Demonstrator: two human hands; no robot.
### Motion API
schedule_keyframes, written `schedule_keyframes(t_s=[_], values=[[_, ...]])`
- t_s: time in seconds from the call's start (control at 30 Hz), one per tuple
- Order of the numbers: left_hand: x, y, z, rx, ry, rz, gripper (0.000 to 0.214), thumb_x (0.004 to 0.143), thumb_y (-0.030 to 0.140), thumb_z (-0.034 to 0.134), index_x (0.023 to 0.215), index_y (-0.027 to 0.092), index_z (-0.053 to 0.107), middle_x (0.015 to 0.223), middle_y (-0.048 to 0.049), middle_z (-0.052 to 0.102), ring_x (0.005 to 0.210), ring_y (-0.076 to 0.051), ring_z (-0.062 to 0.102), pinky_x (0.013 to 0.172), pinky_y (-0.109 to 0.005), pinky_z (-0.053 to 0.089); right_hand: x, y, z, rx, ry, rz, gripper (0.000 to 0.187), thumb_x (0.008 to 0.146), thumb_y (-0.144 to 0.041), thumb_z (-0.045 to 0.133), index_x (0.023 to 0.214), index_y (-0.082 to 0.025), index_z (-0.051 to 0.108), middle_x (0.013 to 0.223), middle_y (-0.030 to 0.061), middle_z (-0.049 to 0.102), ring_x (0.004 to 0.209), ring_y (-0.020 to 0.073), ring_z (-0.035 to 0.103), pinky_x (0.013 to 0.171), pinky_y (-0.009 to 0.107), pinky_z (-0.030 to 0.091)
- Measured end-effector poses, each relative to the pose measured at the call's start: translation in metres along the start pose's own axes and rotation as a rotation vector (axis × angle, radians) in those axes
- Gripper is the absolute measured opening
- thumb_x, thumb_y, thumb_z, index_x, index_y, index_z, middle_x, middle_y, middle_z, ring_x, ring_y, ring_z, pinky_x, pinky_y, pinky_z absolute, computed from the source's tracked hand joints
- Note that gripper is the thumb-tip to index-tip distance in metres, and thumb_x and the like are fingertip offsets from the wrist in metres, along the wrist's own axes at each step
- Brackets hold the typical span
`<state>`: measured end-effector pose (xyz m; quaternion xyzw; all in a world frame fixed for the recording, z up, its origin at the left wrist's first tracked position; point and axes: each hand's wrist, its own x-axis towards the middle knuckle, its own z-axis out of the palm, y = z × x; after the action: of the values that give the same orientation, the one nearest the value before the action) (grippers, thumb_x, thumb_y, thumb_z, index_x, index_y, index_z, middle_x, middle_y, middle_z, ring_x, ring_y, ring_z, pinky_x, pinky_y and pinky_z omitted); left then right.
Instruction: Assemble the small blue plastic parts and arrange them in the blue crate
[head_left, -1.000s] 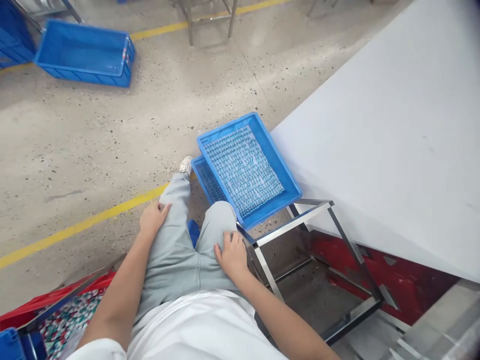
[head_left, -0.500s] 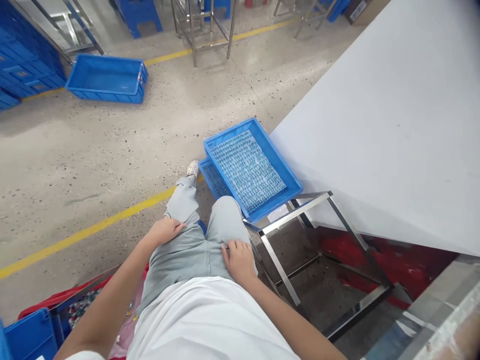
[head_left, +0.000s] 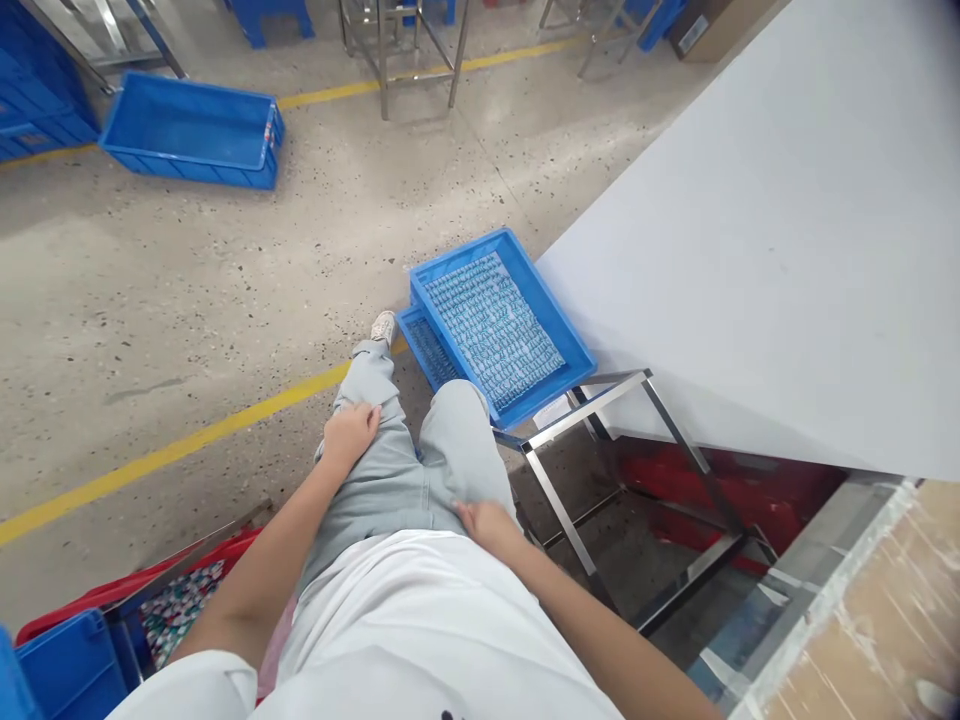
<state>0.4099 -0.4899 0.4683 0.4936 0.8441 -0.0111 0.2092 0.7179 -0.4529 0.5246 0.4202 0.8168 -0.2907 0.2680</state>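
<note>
My left hand point(head_left: 352, 432) is closed on the light grey trousers point(head_left: 457, 430), on the left thigh near the knee. Its fingers are curled into the cloth. Higher up, at the right thigh, my right hand point(head_left: 491, 525) is also closed, with thumb and fingers pinching the trouser cloth near the hem of the white shirt point(head_left: 420, 620). Beyond the right knee stands a blue tray point(head_left: 551, 300), its floor covered by rows of small white-and-teal pieces point(head_left: 495, 335). A second blue tray point(head_left: 409, 325) with similar rows sits partly hidden beneath it.
A metal frame stand point(head_left: 559, 500) is under the trays' right side. A large white panel point(head_left: 787, 250) slants along the right. At lower left is a red-edged bin point(head_left: 180, 610) of small coloured pieces. A blue crate point(head_left: 191, 130) lies on the floor, near metal stools point(head_left: 382, 60).
My left hand has slid forward along the left thigh and closed more tightly. My right hand's spread fingers have curled in on the trouser cloth. The view has shifted slightly.
</note>
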Motion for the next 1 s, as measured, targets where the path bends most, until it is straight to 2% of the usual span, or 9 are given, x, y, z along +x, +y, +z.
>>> schedule_keyframes(t_s=[0.17,0.23,0.33,0.5,0.6,0.67,0.8,0.9,1.0], values=[[0.012,0.000,0.007,-0.001,0.157,-0.054,0.042,0.099,0.044,0.034,0.094,0.016,0.065,0.097,-0.0161,0.067,0.099,-0.030,0.061,0.087,-0.036,0.043,-0.005,0.006,0.003,0.124,-0.025,0.025,0.058,0.105,-0.047,0.027,0.071,-0.020,0.066,0.070,0.0086,0.070,0.068,0.0209,0.065,0.063,0.029,0.038],[0.017,0.003,0.005,0.017,0.128,-0.032,0.043,0.100,0.040,0.031,0.096,0.015,0.065,0.100,-0.0174,0.068,0.103,-0.031,0.061,0.090,-0.037,0.042,0.001,0.010,-0.001,0.214,0.030,0.023,0.056,0.104,-0.050,0.030,0.068,-0.020,0.061,0.065,0.0050,0.065,0.064,0.0183,0.062,0.061,0.027,0.034],[0.022,0.008,0.000,0.029,-0.047,0.021,0.047,0.101,0.036,0.026,0.097,0.015,0.067,0.101,-0.0189,0.070,0.100,-0.031,0.064,0.087,-0.038,0.043,0.020,0.017,-0.013,0.311,0.171,0.082,0.052,0.102,-0.053,0.035,0.070,-0.021,0.059,0.062,0.0022,0.062,0.061,0.0173,0.059,0.060,0.026,0.031],[0.017,0.002,-0.016,0.005,-0.300,0.143,0.043,0.098,0.043,0.033,0.082,0.021,0.067,0.081,-0.0125,0.072,0.077,-0.027,0.068,0.071,-0.034,0.042,0.081,0.043,-0.038,0.353,0.362,0.288,0.037,0.102,-0.046,0.037,0.096,-0.021,0.063,0.084,0.0053,0.071,0.078,0.0199,0.065,0.070,0.026,0.038],[0.015,-0.004,-0.022,-0.082,-0.346,0.160,0.040,0.097,0.044,0.034,0.077,0.022,0.061,0.073,-0.0087,0.069,0.072,-0.025,0.065,0.065,-0.032,0.038,0.128,0.067,-0.051,0.267,0.277,0.390,0.032,0.098,-0.036,0.047,0.120,-0.015,0.058,0.107,0.0122,0.070,0.098,0.0232,0.066,0.081,0.028,0.042],[0.024,-0.004,-0.021,-0.214,-0.296,0.073,0.038,0.096,0.045,0.036,0.073,0.023,0.056,0.069,-0.0049,0.066,0.069,-0.022,0.062,0.063,-0.030,0.037,0.157,0.085,-0.056,0.198,0.165,0.458,0.040,0.095,-0.035,0.051,0.127,-0.010,0.055,0.119,0.0188,0.065,0.111,0.0281,0.063,0.089,0.031,0.043],[0.081,0.013,-0.011,-0.530,-0.141,-0.211,0.033,0.092,0.045,0.043,0.073,0.022,0.056,0.067,-0.0014,0.063,0.067,-0.019,0.059,0.063,-0.029,0.039,0.201,0.120,-0.060,0.157,-0.048,0.602,0.054,0.094,-0.042,0.052,0.133,-0.005,0.050,0.130,0.0259,0.056,0.122,0.0354,0.058,0.095,0.038,0.044],[0.153,0.037,0.007,-0.713,-0.152,-0.331,0.029,0.089,0.040,0.046,0.078,0.020,0.064,0.076,-0.0040,0.071,0.070,-0.019,0.063,0.067,-0.029,0.043,0.221,0.137,-0.056,0.127,-0.150,0.663,0.060,0.093,-0.045,0.053,0.137,-0.004,0.046,0.133,0.0274,0.053,0.123,0.0356,0.057,0.096,0.040,0.045],[0.227,0.063,0.031,-0.738,-0.191,-0.348,0.031,0.088,0.042,0.049,0.082,0.019,0.068,0.087,-0.0068,0.076,0.078,-0.021,0.067,0.072,-0.031,0.046,0.233,0.144,-0.047,0.086,-0.215,0.579,0.064,0.089,-0.045,0.062,0.138,-0.007,0.047,0.133,0.0245,0.053,0.123,0.0351,0.057,0.097,0.040,0.045]])
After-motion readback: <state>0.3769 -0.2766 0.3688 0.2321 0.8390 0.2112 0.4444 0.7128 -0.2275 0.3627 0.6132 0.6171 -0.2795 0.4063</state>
